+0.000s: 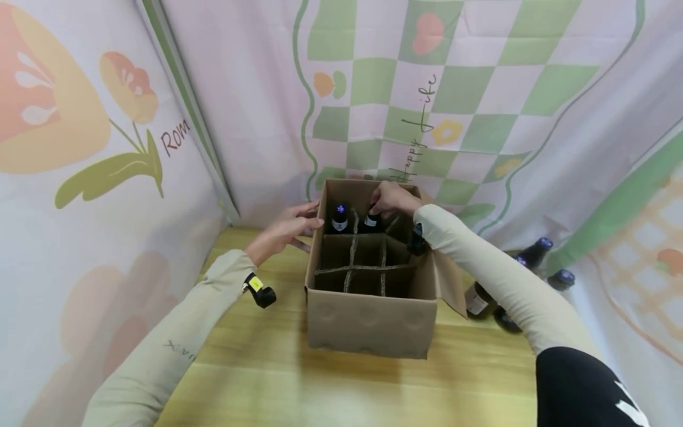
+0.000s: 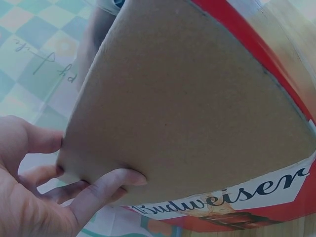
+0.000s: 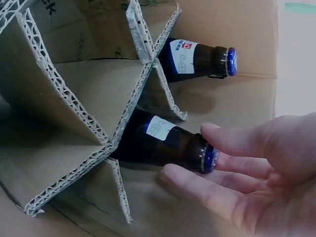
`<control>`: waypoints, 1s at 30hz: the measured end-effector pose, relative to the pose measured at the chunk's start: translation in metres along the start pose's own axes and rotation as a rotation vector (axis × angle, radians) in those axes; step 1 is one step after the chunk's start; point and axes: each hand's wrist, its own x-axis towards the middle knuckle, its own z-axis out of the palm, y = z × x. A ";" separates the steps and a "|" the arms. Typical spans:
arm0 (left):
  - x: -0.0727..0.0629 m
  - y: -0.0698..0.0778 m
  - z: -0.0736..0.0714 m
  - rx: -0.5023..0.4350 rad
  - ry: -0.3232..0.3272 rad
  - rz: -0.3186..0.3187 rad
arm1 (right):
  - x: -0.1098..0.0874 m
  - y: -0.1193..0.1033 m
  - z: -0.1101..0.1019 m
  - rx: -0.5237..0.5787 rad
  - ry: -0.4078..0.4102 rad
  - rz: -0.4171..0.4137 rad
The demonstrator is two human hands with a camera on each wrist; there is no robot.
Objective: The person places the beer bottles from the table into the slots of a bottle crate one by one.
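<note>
An open cardboard box (image 1: 372, 323) stands on the table, its inside split by corrugated dividers (image 3: 123, 116). One dark beer bottle (image 1: 340, 218) with a blue cap is upright in the far left compartment. My right hand (image 1: 392, 198) reaches in over the right side. Its thumb and fingers are round the capped neck of a second beer bottle (image 3: 168, 143), whose body sits down in the neighbouring compartment. At the box's left side, my left hand (image 1: 290, 228) grips the edge of a brown flap (image 2: 187, 98), thumb on its face and other fingertips passing behind the edge.
Several more dark beer bottles (image 1: 478, 302) are at the right, partly hidden behind my right sleeve. A side flap (image 1: 450, 281) spreads out toward them. Printed fabric (image 1: 368, 89) hangs close behind the box, and more lines the left side. The wooden table (image 1: 256, 367) extends in front.
</note>
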 end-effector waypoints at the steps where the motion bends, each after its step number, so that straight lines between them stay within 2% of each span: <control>1: 0.000 0.000 0.000 0.002 0.000 0.001 | 0.000 0.000 0.000 0.008 -0.001 0.003; 7: 0.000 0.000 0.001 0.007 0.006 0.000 | -0.005 0.002 -0.002 0.103 -0.012 0.000; 13: 0.000 0.000 0.002 0.009 0.005 -0.010 | -0.009 0.004 -0.009 0.175 0.013 0.018; 23: -0.002 0.001 0.002 0.008 -0.002 0.002 | -0.015 0.002 -0.015 0.189 -0.016 0.026; 30: -0.002 0.001 0.002 0.012 0.004 -0.001 | -0.023 -0.003 -0.024 0.217 0.016 0.004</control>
